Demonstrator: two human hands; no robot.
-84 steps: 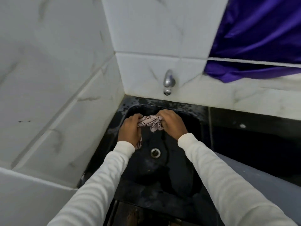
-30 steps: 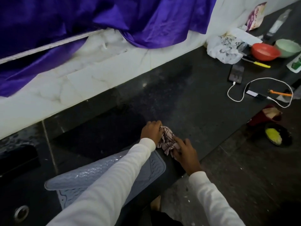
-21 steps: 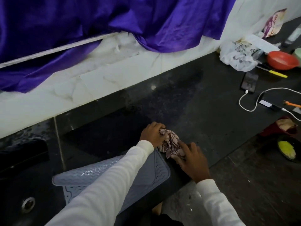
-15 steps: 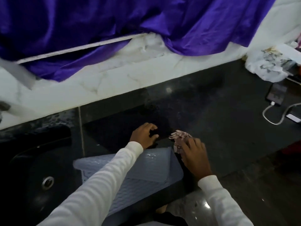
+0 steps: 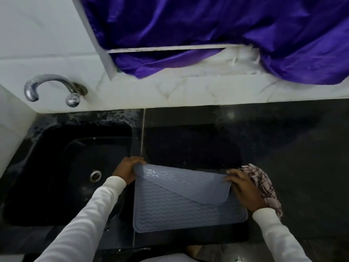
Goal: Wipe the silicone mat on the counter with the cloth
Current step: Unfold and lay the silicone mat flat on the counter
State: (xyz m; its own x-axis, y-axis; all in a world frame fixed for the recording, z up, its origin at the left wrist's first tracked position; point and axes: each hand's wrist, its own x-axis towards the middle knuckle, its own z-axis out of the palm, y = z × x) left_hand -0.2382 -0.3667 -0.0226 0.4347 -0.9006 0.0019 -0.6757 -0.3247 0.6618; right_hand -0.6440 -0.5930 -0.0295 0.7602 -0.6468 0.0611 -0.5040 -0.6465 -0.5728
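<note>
silicone mat [image 5: 181, 208] folded over, both hands pinching corners; cloth [image 5: 264, 188] beside right hand [image 5: 245, 191].

Both arms forward, left hand [image 5: 127, 170] and right hand [image 5: 245, 190] pinching closed (sleeves white).

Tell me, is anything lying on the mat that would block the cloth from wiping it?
No separate object lies on the silicone mat, but its own far half is folded back over the near half. The left hand and right hand grip that flap's corners. The cloth sits bunched under the right hand, at the mat's right edge.
</note>
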